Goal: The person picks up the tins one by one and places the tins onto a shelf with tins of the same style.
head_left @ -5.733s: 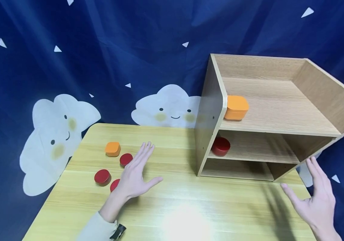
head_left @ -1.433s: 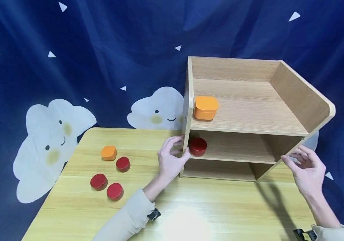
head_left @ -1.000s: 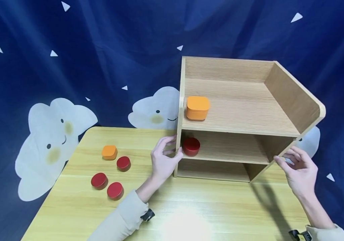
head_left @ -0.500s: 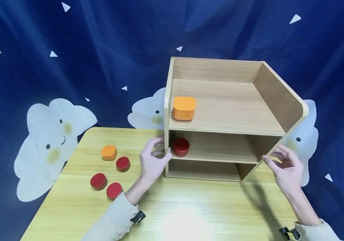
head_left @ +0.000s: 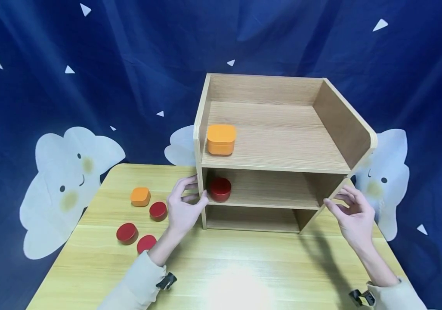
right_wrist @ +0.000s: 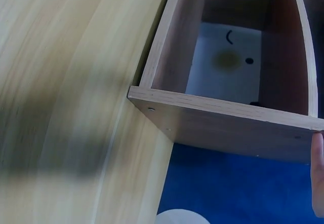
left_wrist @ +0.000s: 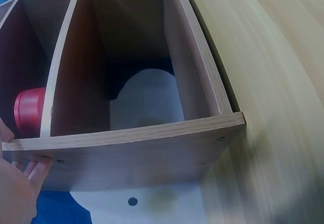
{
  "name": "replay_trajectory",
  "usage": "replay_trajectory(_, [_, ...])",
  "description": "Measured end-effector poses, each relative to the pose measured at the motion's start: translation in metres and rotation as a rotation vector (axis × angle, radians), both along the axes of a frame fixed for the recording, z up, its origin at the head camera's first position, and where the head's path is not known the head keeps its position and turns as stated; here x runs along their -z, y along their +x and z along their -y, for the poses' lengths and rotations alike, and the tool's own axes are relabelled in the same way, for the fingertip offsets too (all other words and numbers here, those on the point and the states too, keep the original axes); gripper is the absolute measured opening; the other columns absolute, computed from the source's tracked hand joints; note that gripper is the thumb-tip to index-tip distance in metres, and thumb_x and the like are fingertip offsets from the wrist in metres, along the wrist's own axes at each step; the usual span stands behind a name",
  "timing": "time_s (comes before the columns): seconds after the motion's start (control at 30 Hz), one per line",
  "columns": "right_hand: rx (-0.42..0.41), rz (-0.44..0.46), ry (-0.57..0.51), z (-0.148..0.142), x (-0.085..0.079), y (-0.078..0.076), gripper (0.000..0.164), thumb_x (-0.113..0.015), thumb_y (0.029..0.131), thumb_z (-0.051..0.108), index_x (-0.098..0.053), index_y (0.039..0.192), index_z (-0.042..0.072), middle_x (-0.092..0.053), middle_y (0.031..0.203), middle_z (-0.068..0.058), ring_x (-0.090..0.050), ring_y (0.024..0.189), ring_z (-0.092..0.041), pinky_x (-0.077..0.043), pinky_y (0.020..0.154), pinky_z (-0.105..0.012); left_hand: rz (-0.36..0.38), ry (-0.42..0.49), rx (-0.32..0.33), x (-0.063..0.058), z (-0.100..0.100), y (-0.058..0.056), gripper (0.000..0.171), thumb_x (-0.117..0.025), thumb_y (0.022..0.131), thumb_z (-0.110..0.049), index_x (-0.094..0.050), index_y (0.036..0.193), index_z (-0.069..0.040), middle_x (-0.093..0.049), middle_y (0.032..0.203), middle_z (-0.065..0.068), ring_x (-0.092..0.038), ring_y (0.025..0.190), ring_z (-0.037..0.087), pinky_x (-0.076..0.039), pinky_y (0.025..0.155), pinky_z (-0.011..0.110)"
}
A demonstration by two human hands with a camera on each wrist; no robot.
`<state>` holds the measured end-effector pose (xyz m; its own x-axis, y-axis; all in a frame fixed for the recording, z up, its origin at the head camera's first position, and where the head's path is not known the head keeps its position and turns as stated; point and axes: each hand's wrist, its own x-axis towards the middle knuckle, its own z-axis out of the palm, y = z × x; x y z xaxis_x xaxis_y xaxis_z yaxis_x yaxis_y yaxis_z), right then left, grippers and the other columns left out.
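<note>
A two-tier wooden shelf (head_left: 271,148) stands on the table with its front facing me. My left hand (head_left: 183,211) grips its left side panel, thumb at the front edge and fingers along the outside; the left wrist view shows those fingers (left_wrist: 38,173) against the panel. At the right panel my right hand (head_left: 354,219) has its thumb on the front edge, other fingers curled at the outer side. An orange rounded box (head_left: 221,140) sits on the top at the left. Below it, a red round tin (head_left: 220,189) is at the left end of the middle shelf.
On the table's left lie a smaller orange rounded box (head_left: 140,196) and three red round tins (head_left: 127,233), one partly behind my left forearm. A dark blue curtain (head_left: 147,64) with cloud prints hangs close behind the wooden table (head_left: 282,267).
Both hands came from open, apart from the shelf, to its side panels. The shelf has since slid left across the table with them, carrying the orange box and red tin.
</note>
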<state>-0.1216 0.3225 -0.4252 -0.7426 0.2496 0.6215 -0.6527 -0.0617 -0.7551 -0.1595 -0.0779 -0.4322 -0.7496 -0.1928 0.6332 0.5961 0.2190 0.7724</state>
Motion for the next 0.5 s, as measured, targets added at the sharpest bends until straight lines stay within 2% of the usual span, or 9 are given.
replay_trajectory(0.27, [-0.011,0.003,0.015,0.013,0.002,-0.004,0.06,-0.058,0.074,-0.039,-0.067,0.126,-0.01,-0.079,0.107,0.003,-0.077,0.093,-0.005,-0.062,0.076,-0.015,-0.003,-0.003,-0.027,-0.001,0.014,0.001,0.042,-0.074,0.075,0.011,-0.073,0.116,0.003,-0.075,0.11,0.022,-0.068,0.093,-0.002,-0.063,0.069,0.017])
replay_trajectory(0.5, [-0.04,-0.022,0.016,0.025,0.003,-0.009,0.058,-0.059,0.076,-0.037,-0.065,0.127,-0.012,-0.078,0.109,0.003,-0.076,0.095,-0.006,-0.063,0.079,-0.017,-0.012,-0.019,-0.057,0.0,0.026,0.0,0.041,-0.074,0.075,0.01,-0.072,0.116,0.004,-0.075,0.108,0.023,-0.068,0.093,-0.005,-0.062,0.067,0.016])
